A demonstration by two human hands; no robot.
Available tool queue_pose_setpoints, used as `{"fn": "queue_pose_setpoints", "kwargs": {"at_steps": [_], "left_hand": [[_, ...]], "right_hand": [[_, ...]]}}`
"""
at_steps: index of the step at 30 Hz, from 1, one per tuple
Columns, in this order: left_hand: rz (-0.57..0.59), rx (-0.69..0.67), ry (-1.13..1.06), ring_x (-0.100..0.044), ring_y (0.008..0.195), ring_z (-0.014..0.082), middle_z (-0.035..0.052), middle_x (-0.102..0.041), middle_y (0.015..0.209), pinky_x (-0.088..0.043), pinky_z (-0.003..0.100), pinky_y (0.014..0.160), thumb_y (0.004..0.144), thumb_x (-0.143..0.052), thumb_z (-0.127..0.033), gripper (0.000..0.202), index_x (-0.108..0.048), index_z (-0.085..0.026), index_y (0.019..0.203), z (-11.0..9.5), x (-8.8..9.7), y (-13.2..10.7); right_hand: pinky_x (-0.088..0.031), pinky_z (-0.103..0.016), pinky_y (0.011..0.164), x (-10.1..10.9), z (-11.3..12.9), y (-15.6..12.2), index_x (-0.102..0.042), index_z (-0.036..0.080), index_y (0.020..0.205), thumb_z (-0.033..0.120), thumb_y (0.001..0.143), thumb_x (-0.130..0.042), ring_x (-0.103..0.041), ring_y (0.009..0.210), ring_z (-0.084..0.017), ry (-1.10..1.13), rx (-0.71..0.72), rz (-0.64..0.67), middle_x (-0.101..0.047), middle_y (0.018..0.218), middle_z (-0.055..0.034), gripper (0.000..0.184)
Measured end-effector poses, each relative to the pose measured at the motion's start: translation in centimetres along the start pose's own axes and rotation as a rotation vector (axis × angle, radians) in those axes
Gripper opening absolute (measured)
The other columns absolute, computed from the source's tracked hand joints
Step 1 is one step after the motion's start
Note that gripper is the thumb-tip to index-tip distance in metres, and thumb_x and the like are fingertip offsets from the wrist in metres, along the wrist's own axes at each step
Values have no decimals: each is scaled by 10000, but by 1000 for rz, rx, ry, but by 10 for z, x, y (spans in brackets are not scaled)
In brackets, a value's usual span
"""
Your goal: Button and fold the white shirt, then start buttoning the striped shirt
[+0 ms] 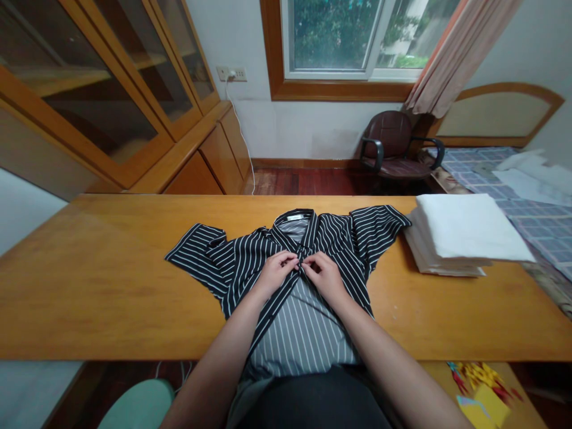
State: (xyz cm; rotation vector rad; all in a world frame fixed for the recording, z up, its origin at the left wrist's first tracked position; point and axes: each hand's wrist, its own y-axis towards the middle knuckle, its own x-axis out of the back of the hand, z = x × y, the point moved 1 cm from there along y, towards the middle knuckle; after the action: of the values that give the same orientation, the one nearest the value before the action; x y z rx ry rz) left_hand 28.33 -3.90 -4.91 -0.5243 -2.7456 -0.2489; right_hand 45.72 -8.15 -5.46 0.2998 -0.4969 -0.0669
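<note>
A black shirt with thin white stripes [339, 238] lies face up on the wooden table [111, 280], collar at the far side, short sleeves spread out left and right. Below the chest its front hangs apart and shows the grey striped inside. My left hand [277, 269] pinches the left front edge at chest height. My right hand [322, 274] pinches the right front edge. The fingertips of both hands meet at the shirt's front opening, just below the collar.
A stack of folded white cloth [460, 235] sits on the table at the right. Behind the table are a dark armchair [393, 149], a wooden cabinet with glass doors [111, 95] and a bed [527, 196]. A pale green stool [138, 405] stands below the table's near edge.
</note>
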Motion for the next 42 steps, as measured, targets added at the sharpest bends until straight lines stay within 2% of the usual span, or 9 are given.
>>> {"fn": "queue_pose_setpoints", "kwargs": {"at_steps": [7, 13, 16, 32, 42], "left_hand": [[-1, -44, 17, -649, 760, 156, 20, -665, 818, -521, 288, 774, 907, -586, -323, 174, -689, -182, 907, 0, 0, 0], [-25, -94, 95, -651, 854, 176, 44, -687, 903, -530, 297, 793, 896, -606, -360, 197, -694, -184, 912, 0, -4, -1], [-34, -93, 100, -652, 818, 169, 37, -683, 884, -533, 282, 755, 876, -640, -366, 191, -692, -184, 902, 2, -5, -1], [-56, -91, 112, -651, 796, 166, 32, -692, 843, -516, 269, 743, 881, -626, -288, 133, -701, -184, 847, 0, -3, 0], [-59, -118, 101, -645, 746, 149, 20, -678, 801, -514, 259, 722, 887, -624, -290, 139, -692, -177, 844, 2, -3, 0]], "right_hand": [[-470, -268, 671, 0, 1, 0, -665, 221, 839, 197, 870, -637, -595, 712, -154, -28, 2, 4, -616, 811, -7, 48], [-470, -265, 670, -1, -1, 0, -651, 222, 830, 211, 882, -625, -591, 716, -156, -54, 18, -2, -606, 805, -5, 59], [-462, -267, 666, -2, -2, 0, -645, 220, 832, 221, 894, -616, -586, 712, -158, -71, 25, -6, -599, 799, -6, 68], [-468, -262, 643, 0, 1, 0, -646, 223, 846, 245, 883, -628, -573, 694, -151, -58, 20, 12, -594, 811, -9, 47], [-460, -261, 651, 0, 2, 0, -646, 213, 837, 254, 914, -582, -578, 714, -155, -55, 36, 7, -599, 801, -16, 109]]}}
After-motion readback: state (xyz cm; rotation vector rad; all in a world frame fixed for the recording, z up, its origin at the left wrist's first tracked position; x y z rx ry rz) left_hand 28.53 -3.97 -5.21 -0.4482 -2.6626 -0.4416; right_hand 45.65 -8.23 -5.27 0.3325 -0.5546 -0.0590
